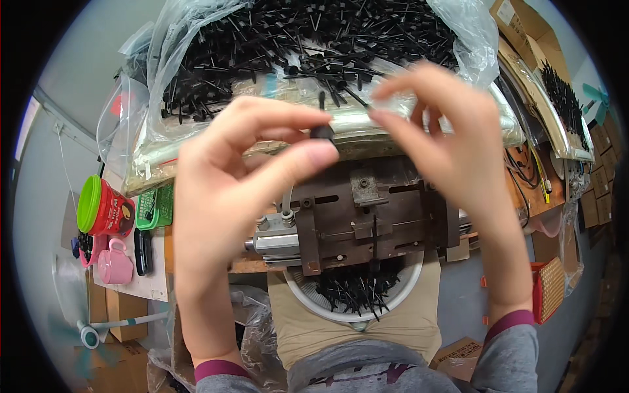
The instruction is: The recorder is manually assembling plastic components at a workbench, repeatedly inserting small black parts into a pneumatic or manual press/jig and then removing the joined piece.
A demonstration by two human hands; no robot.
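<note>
Raised over the bench, my left hand pinches a small black wand with a dark cap between thumb and forefinger. My right hand, blurred by motion, is closed at its fingertips on the end of a thin black rod in front of the heap. Below both hands sits a brown metal fixture with a bolted block on top. A black wand lies upright across its middle slot. Behind the hands, a big heap of black wands lies in an open clear plastic bag.
A white round basket with black wands rests on my lap under the fixture. At left stand a red bucket, a green basket and a pink mug. An opened carton and cables are at right.
</note>
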